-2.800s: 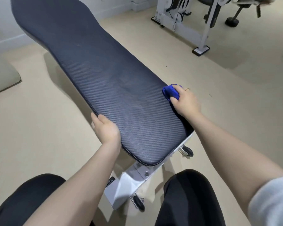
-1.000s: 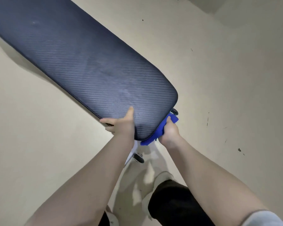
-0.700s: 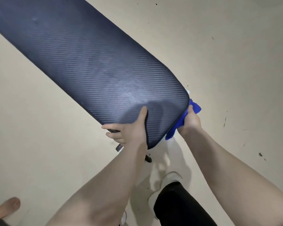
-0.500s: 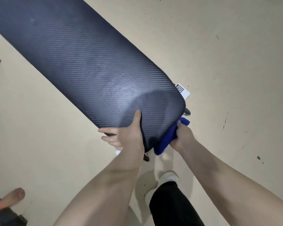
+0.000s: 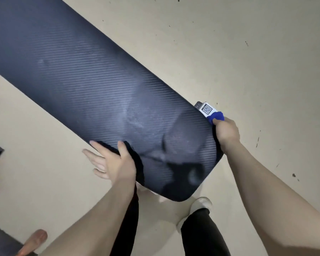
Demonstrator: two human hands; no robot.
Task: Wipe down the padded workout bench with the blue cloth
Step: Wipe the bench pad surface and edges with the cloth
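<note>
The padded workout bench (image 5: 92,93) is a long dark pad with a ribbed weave, running from the upper left down to its rounded near end at centre. My left hand (image 5: 115,163) grips the pad's left edge near that end, thumb on top and fingers spread below. My right hand (image 5: 226,131) is closed on the blue cloth (image 5: 216,116) and presses it against the pad's right side edge. Only a small bunched part of the cloth shows above my fingers.
A white frame part with a QR label (image 5: 206,108) sticks out from under the pad beside the cloth. My leg in dark trousers and a white shoe (image 5: 201,203) stand below the pad's end. Beige floor (image 5: 248,52) surrounds the bench; dark objects sit at the left edge.
My right hand has slid the cloth from the pad's near end up along its right side edge. My left hand shifted a little further up the left edge, fingers now spread.
</note>
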